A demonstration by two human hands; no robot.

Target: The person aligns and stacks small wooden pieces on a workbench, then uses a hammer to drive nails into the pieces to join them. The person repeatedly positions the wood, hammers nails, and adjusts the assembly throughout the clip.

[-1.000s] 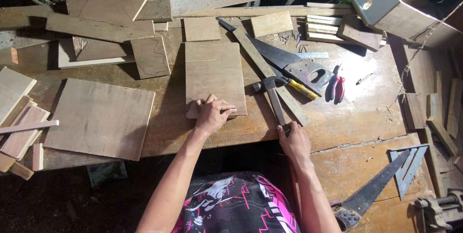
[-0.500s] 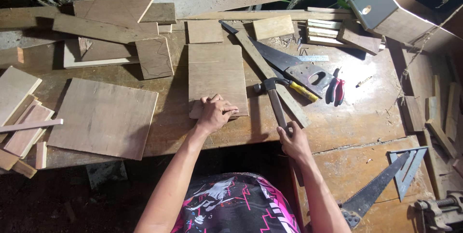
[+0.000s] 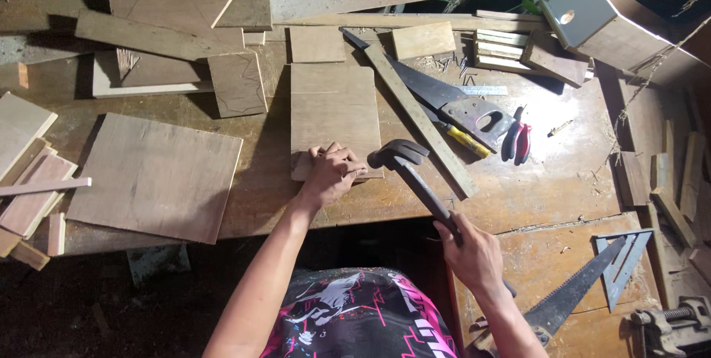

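Note:
My left hand (image 3: pixel 332 173) presses down on the near end of a rectangular wooden board (image 3: pixel 334 112) lying on the workbench (image 3: pixel 281 195), fingers curled over its front edge. A claw hammer (image 3: pixel 415 176) is gripped by its dark handle in my right hand (image 3: pixel 474 254). Its head hovers just right of my left fingers, at the board's near right corner.
A large plywood sheet (image 3: pixel 157 174) lies to the left. A handsaw (image 3: pixel 452 106), a long wooden strip (image 3: pixel 422 117), red pliers (image 3: pixel 518 142) and nails sit right of the board. A second saw (image 3: pixel 574 291), a square (image 3: pixel 621 262) and a wooden box (image 3: pixel 607 21) are further right. Offcuts line the back.
My right hand has lifted the hammer off the bench and swung its head left toward my left hand. The left hand stays on the board.

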